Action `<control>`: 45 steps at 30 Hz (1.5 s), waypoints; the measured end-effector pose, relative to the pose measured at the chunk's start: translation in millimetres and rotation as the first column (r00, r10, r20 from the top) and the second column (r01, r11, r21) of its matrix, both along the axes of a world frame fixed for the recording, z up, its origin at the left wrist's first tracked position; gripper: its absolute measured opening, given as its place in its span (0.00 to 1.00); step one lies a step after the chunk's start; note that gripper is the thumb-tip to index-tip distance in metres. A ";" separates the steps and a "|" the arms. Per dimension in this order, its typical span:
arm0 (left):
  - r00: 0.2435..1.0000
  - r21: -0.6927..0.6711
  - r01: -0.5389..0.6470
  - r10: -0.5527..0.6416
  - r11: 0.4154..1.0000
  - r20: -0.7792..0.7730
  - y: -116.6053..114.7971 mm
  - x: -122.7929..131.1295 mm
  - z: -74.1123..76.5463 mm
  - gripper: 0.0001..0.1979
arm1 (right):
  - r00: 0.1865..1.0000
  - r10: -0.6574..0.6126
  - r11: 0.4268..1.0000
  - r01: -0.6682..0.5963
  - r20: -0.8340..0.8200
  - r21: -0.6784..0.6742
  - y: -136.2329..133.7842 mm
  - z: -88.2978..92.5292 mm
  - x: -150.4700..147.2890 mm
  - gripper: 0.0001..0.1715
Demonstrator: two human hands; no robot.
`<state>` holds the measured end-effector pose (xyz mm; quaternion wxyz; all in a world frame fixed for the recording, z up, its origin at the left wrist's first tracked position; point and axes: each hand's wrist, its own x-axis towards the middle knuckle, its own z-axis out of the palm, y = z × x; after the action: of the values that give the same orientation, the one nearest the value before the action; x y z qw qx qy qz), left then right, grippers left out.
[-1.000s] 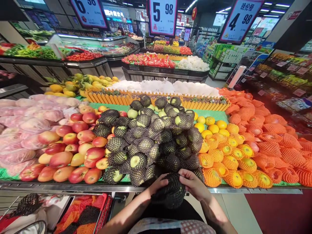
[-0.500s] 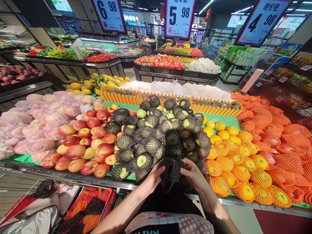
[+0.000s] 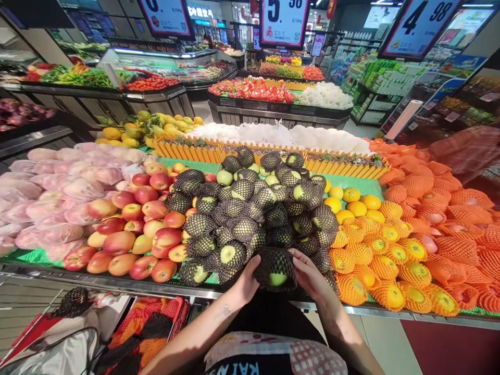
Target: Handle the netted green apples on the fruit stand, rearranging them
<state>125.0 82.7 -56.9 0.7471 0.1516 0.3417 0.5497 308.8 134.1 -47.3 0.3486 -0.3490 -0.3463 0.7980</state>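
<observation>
I'm gripping a round green fruit [image 3: 278,279] in a black mesh sleeve [image 3: 269,260], left hand [image 3: 248,281] and right hand [image 3: 308,272] pressing opposite sides, near the front edge of the green-matted surface [image 3: 353,182]. Sleeve's covering most of it; looks nearly done. Bare light-green round fruits [image 3: 224,177] are sitting farther back. Versus half a second ago, green skin is now showing.

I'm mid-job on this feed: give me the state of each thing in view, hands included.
Left hand: gripping the held fruit
Right hand: gripping the same fruit
Held fruit: in black net, green patch exposed
Black-netted pile: heaped, mostly netted
Red-yellow fruit: bare, stacked
Front oranges: in orange nets
Back oranges: bare
Middle price sign: lit
</observation>
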 end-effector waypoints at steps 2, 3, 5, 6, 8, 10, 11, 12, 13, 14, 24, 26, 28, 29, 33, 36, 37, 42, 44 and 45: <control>0.998 -0.011 -0.018 0.017 1.000 -0.053 -1.7 2.4 1.4 0.27 | 0.989 -0.111 0.987 0.098 0.101 0.125 -5.5 4.3 1.8 0.21; 0.996 -0.026 -0.037 0.035 0.999 -0.088 -2.4 3.0 1.5 0.28 | 0.969 -0.189 0.964 0.153 0.159 0.219 -9.3 7.6 3.0 0.21; 0.983 -0.067 -0.093 0.081 0.993 -0.165 -2.8 3.3 1.6 0.30 | 0.919 -0.313 0.889 0.194 0.240 0.416 -18.5 15.5 5.2 0.24; 0.972 -0.074 -0.126 0.108 0.989 -0.209 -2.6 3.4 2.2 0.30 | 0.907 -0.325 0.857 0.163 0.267 0.489 -23.3 19.4 5.9 0.27; 0.930 -0.015 -0.174 0.159 0.985 -0.331 -2.1 3.4 5.9 0.30 | 0.909 -0.256 0.818 0.023 0.328 0.574 -31.9 25.4 5.2 0.37; 0.839 0.111 -0.152 0.188 0.982 -0.511 -2.4 3.7 13.2 0.26 | 0.893 -0.184 0.777 -0.123 0.411 0.617 -37.2 26.7 0.6 0.45; 0.767 0.159 -0.122 0.195 0.980 -0.611 -3.3 4.0 17.9 0.25 | 0.884 -0.167 0.769 -0.160 0.437 0.618 -38.4 25.4 -3.1 0.46; 0.680 0.181 -0.093 0.195 0.979 -0.707 -4.6 4.3 22.8 0.24 | 0.881 -0.161 0.776 -0.165 0.444 0.608 -38.8 23.0 -7.5 0.46; 0.588 0.180 -0.068 0.185 0.981 -0.787 -6.4 4.7 27.6 0.23 | 0.888 -0.156 0.800 -0.143 0.432 0.583 -38.5 19.9 -12.1 0.46; 0.505 0.162 -0.048 0.164 0.986 -0.848 -8.5 5.1 32.0 0.23 | 0.902 -0.150 0.834 -0.104 0.404 0.541 -37.7 16.5 -16.3 0.46; -0.024 0.249 0.042 0.250 0.968 -0.968 -22.4 -1.5 38.2 0.15 | 0.970 -0.022 0.958 -0.049 0.241 0.282 -31.5 11.5 -22.7 0.49; -0.094 0.268 0.027 0.269 0.963 -0.959 -23.0 -8.4 38.2 0.15 | 0.976 -0.007 0.958 -0.056 0.218 0.281 -34.2 11.8 -27.5 0.49; -0.130 0.258 0.017 0.258 0.966 -0.957 -23.7 -17.0 39.2 0.15 | 0.987 0.037 0.969 -0.074 0.155 0.235 -38.7 10.5 -36.7 0.50; -0.129 0.251 0.012 0.250 0.968 -0.960 -24.3 -21.8 40.1 0.15 | 0.991 0.059 0.976 -0.082 0.117 0.203 -41.4 9.4 -42.7 0.51; -0.058 0.332 0.046 0.335 0.942 -0.941 -27.1 -45.4 44.1 0.15 | 0.995 0.094 0.994 -0.092 -0.030 0.065 -51.8 4.5 -72.2 0.51; 0.005 0.429 0.151 0.433 0.891 -0.901 -27.3 -70.4 46.6 0.17 | 0.991 0.105 0.994 -0.106 -0.086 -0.018 -57.4 0.8 -94.2 0.47; 0.017 0.440 0.192 0.446 0.877 -0.895 -26.9 -81.2 47.1 0.17 | 0.992 0.093 0.995 -0.096 -0.086 -0.025 -58.5 -0.7 -100.8 0.46; -0.020 0.454 0.233 0.471 0.860 -0.882 -32.4 -164.0 41.7 0.12 | 0.999 0.010 0.999 -0.011 -0.037 -0.042 -42.8 0.4 -133.2 0.37; -0.114 0.421 0.112 0.433 0.900 -0.894 -42.3 -209.2 33.9 0.13 | 0.999 -0.040 0.998 0.038 0.030 0.056 -17.4 12.3 -151.3 0.34; -0.180 0.382 0.033 0.382 0.923 -0.907 -49.3 -232.8 28.5 0.14 | 0.992 -0.099 0.981 0.084 0.077 0.175 0.0 21.0 -162.5 0.34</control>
<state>-107.8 33.4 -28.4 0.1118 0.5649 0.7237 0.3803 146.3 134.1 -26.4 0.3986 -0.3670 -0.4117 0.7328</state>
